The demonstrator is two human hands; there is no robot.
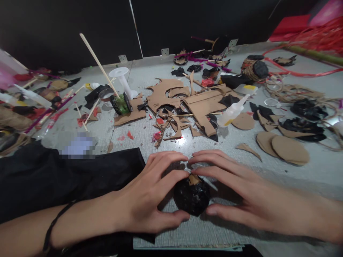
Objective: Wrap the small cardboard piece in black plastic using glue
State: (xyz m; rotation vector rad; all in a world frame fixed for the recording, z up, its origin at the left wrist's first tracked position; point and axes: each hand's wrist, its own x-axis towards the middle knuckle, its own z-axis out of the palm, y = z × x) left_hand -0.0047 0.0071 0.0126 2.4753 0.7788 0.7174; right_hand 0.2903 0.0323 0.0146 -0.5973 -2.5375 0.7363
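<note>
A round piece wrapped in glossy black material point(191, 196) lies on the grey table near its front edge, with a bare patch of brown cardboard at its top. My left hand point(152, 192) curves around its left side, a fingertip at the top edge and the thumb at the lower left. From the right, my right hand point(238, 192) closes in on the same piece, fingertips at its upper edge and thumb at its lower right. Both hands grip it between them. Their outer fingertips nearly meet just beyond it.
Cardboard scraps point(166, 94) cover the middle of the table point(268, 178). Cardboard discs point(291, 150) and a glue bottle point(233, 112) lie to the right. A green spool with a stick point(122, 104) stands left of centre. Black cloth point(107, 171) covers the front left.
</note>
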